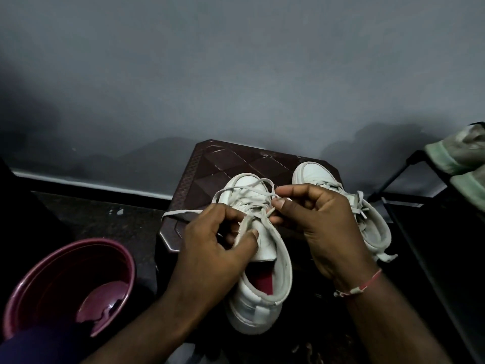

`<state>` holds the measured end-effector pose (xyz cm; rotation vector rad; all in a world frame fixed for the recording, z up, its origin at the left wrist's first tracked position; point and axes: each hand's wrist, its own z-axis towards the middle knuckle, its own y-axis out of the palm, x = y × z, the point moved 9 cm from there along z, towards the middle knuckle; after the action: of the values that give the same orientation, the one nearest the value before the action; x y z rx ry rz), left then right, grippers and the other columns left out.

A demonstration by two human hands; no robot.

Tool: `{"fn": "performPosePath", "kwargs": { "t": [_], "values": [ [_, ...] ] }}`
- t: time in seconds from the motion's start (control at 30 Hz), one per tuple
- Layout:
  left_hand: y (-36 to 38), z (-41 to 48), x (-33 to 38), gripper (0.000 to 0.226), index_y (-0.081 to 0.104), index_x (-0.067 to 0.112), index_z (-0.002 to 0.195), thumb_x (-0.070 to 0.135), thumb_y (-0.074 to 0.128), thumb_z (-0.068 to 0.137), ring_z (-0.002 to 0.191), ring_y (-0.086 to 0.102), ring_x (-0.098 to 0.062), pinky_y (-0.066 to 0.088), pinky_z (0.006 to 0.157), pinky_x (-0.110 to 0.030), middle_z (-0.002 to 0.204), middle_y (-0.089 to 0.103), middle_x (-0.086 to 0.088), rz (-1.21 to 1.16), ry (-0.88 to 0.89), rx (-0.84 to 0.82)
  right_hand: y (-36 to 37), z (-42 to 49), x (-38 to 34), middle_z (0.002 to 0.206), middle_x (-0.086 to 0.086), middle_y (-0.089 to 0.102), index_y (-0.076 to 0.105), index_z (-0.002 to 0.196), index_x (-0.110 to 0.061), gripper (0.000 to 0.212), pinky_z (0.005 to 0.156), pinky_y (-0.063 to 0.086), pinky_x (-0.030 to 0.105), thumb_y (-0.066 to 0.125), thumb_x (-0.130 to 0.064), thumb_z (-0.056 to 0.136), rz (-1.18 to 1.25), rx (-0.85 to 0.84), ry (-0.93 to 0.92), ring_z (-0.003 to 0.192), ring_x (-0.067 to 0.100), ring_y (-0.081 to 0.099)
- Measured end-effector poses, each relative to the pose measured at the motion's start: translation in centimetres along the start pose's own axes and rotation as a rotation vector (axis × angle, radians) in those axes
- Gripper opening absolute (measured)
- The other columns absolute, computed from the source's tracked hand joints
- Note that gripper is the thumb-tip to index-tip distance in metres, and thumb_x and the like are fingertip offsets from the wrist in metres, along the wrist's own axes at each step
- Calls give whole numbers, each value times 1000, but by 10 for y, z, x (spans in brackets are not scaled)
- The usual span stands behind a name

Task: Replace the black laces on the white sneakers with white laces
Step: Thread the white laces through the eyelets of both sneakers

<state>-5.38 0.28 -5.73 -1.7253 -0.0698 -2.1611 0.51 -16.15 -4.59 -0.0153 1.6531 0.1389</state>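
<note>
Two white high-top sneakers stand on a dark brown stool (210, 164). The near sneaker (265, 290) has a red insole and a white lace (236, 191) looping loosely over its toe. My left hand (215, 243) grips the tongue and left edge of this sneaker. My right hand (317, 219) pinches the lace's end between thumb and fingers by the upper eyelets. The far sneaker (315, 172) sits to the right, partly hidden behind my right hand, and carries a white lace. No black lace is in view.
A maroon plastic tub (65, 282) sits on the dark floor at the lower left. A black metal rack (420, 206) with folded greenish cloth (459, 153) stands at the right. A grey wall rises right behind the stool.
</note>
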Motion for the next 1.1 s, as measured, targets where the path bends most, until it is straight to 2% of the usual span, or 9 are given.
{"fn": "performPosePath", "kwargs": {
  "t": [0.1,0.23,0.43,0.6,0.7,0.8,0.93,1.0,1.1],
  "values": [
    [1,-3,7,12,67,22,80,25,68,68,64,61,-9,46,56,-17,75,64,7,32,39,-13,1,0,-2,85,15,73,69,97,-8,23,70,59,32,65,10,83,-4,-36,6,69,22,68],
    [-4,-3,5,8,66,19,77,23,65,70,52,54,-5,43,49,-17,67,65,2,9,13,46,1,2,-15,100,12,73,66,109,-9,38,82,59,29,59,18,83,-30,-96,-75,93,22,72],
    [-4,-2,4,10,66,19,79,26,64,72,61,61,-23,51,55,-35,71,66,-3,-40,33,56,-9,-3,-44,76,7,71,68,99,-2,16,64,57,25,55,3,91,33,15,-267,68,20,69],
    [-4,-11,10,17,65,16,77,30,62,69,64,62,-17,51,57,-33,72,64,3,4,141,85,-3,-10,-54,83,3,72,74,88,-19,16,52,49,22,66,-6,88,-330,26,-400,65,13,64],
    [-5,-17,19,13,67,14,76,24,65,68,67,62,-6,47,58,-17,74,63,10,83,224,112,9,-17,-56,84,10,72,69,99,-15,16,46,45,22,60,-4,92,-280,-79,-396,54,16,63],
    [-6,-23,23,9,65,13,74,19,68,68,67,60,-4,46,58,-19,74,61,10,157,273,129,28,-22,-53,80,0,73,63,110,-22,23,58,51,22,61,-7,93,-467,-199,-414,56,13,63],
    [-4,-34,27,10,62,8,70,18,67,70,64,57,-16,47,54,-36,71,56,3,248,342,118,40,-23,-49,76,-13,70,67,85,-25,12,64,48,16,74,-14,84,-736,-261,-450,68,4,66],
    [-4,-38,30,11,61,6,69,16,67,70,62,54,-17,46,54,-33,70,52,3,286,390,125,43,-23,-50,75,-13,69,72,82,-25,12,65,45,13,75,-13,82,-837,-291,-479,73,3,65],
    [-6,-42,33,13,57,8,67,9,70,68,58,48,-16,42,53,-29,68,47,3,326,453,160,50,-27,-47,84,-11,65,76,90,-23,16,71,43,7,69,-10,83,-952,-380,-542,83,3,61]
  ]
}}
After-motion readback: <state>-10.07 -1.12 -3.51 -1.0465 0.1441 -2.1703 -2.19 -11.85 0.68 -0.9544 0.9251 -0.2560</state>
